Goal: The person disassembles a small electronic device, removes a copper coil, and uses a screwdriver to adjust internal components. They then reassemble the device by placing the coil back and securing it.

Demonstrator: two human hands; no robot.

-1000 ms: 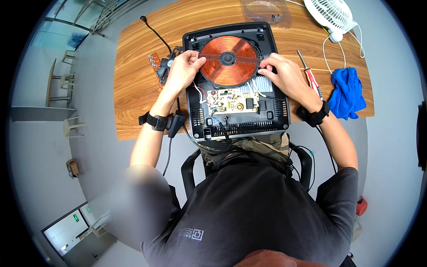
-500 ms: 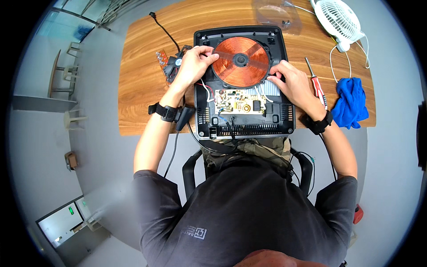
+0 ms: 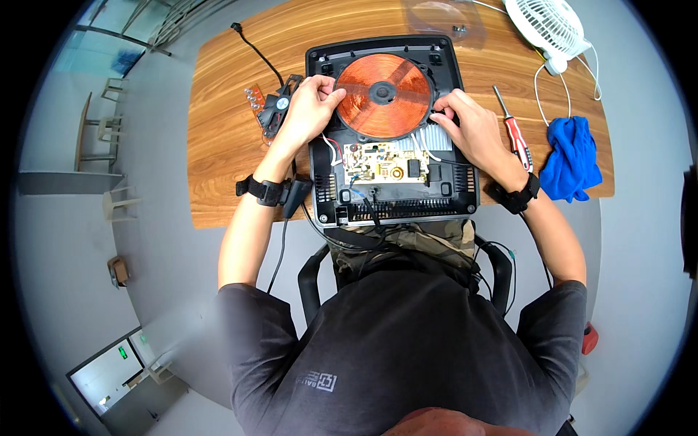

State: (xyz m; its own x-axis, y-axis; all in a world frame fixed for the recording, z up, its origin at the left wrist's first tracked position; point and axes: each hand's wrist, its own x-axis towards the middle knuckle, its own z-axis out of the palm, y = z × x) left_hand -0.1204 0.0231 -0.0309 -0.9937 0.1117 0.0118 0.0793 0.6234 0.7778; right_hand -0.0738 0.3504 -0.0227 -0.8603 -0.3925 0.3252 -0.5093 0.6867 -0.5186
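Note:
A round copper induction coil point(image 3: 396, 116) with a dark hub and dark cross strips sits in the open black housing point(image 3: 436, 211) of an induction cooker. My left hand point(image 3: 311, 109) is closed at the coil's left rim, thumb and forefinger pinching its edge. At the right rim is my right hand point(image 3: 469, 127), with bent thumb and fingers gripping the edge; the exact contact is partly hidden. Below the coil lies a pale circuit board point(image 3: 378, 163) beside a ribbed silver heat sink point(image 3: 438, 136). White leads point(image 3: 419, 143) run from the coil toward the board.
Left of the housing lie a small black fan point(image 3: 276, 109) and an orange circuit board point(image 3: 253, 100). A red-handled screwdriver point(image 3: 515, 134) and a blue cloth point(image 3: 572, 160) are on the right. Farther back stand a white fan point(image 3: 549, 29) and a clear plastic piece point(image 3: 443, 25). A black plug cable point(image 3: 258, 52) lies far left.
The coil appears turned slightly counterclockwise. My left hand has shifted a little nearer along the rim, my right hand a little farther. The whole view has also shifted slightly.

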